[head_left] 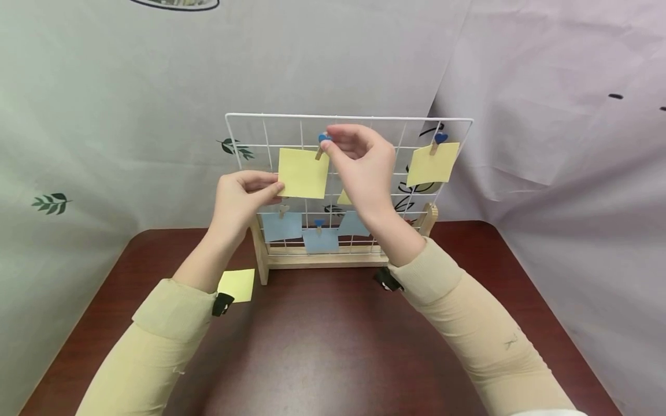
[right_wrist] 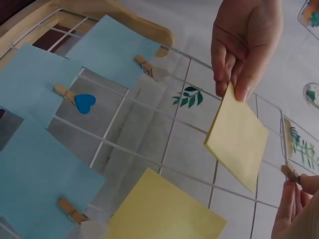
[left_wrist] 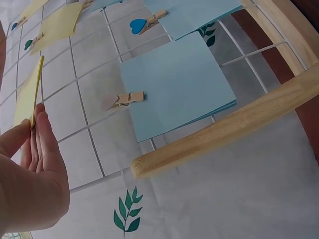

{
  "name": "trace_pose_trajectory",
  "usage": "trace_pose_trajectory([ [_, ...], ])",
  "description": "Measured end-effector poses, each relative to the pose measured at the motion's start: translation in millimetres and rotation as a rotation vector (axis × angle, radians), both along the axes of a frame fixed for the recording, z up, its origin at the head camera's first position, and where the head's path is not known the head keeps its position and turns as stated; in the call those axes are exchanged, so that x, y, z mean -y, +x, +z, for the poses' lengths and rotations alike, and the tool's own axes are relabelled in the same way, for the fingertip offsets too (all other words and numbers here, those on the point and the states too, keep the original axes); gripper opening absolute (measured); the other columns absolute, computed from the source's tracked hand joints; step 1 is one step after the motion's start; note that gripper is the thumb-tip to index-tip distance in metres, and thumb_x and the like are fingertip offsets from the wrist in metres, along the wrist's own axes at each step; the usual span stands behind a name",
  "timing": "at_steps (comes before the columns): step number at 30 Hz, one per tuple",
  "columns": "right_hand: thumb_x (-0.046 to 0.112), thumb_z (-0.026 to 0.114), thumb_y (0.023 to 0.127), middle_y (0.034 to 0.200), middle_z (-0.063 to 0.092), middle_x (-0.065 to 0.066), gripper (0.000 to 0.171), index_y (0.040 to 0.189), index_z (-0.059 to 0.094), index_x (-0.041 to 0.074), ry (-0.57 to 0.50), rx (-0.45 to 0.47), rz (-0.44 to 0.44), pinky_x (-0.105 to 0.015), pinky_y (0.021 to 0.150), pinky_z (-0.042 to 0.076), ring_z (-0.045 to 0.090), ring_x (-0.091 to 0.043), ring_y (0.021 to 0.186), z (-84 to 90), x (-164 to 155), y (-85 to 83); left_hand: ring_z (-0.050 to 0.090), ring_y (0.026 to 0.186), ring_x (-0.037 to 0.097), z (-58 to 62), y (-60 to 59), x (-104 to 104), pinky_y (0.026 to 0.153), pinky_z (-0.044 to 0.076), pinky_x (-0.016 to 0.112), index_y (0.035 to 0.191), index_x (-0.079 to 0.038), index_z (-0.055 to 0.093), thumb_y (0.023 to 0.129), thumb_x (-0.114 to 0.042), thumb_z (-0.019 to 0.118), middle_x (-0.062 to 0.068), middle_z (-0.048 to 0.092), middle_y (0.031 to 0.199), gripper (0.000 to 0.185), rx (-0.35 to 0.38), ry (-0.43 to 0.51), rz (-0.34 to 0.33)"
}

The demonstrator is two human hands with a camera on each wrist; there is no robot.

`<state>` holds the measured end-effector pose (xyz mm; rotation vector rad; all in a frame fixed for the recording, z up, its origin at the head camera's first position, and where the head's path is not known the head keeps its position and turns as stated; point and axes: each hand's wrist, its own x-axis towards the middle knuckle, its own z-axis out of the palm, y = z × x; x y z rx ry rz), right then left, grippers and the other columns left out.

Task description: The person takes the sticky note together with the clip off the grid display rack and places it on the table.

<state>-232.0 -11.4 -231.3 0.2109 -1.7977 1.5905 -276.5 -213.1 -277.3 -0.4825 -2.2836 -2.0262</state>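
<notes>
Plainly, everything gathers about the white wire grid: in front of its upper middle, the left hand has a yellow pad pinched by one edge, thumb on the near face and fingers behind. Near that pad's upper corner, also before the grid, the right hand pinches a wooden clip with a blue heart, thumb and fingertips closed on it; whether the clip bites the pad I cannot tell. Toward the grid's upper right hangs another yellow pad, clipped; along its bottom, three blue pads. Left of the grid's wooden base, one more yellow pad lies on the table
</notes>
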Motion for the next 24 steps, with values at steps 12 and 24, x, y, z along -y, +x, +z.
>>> trace_pose_trajectory([
  [12, 0.000, 0.081, 0.091, 0.103, 0.081, -0.021, 0.018, 0.108, 0.079, -0.005, -0.018, 0.001, 0.042, -0.028, 0.090, 0.064, 0.075, -0.001, 0.083, -22.2, -12, 16.4, 0.077, 0.073, 0.001, -9.7, 13.9, 14, 0.080, 0.065, 0.021, 0.118, 0.014, 0.071, 0.097, -0.003, 0.075, -0.020, 0.076, 0.082, 0.027, 0.054, 0.001, -0.014],
  [24, 0.003, 0.082, 0.092, 0.096, 0.083, -0.003, 0.018, 0.108, 0.081, -0.003, -0.067, 0.094, 0.029, -0.020, 0.077, 0.060, 0.075, -0.002, 0.082, -45.1, -26, 29.4, 0.078, 0.069, 0.005, -26.1, 21.3, 37, 0.075, 0.066, 0.024, 0.087, -0.024, 0.079, 0.095, 0.003, 0.075, -0.013, 0.079, 0.082, 0.028, 0.080, 0.105, -0.023],
])
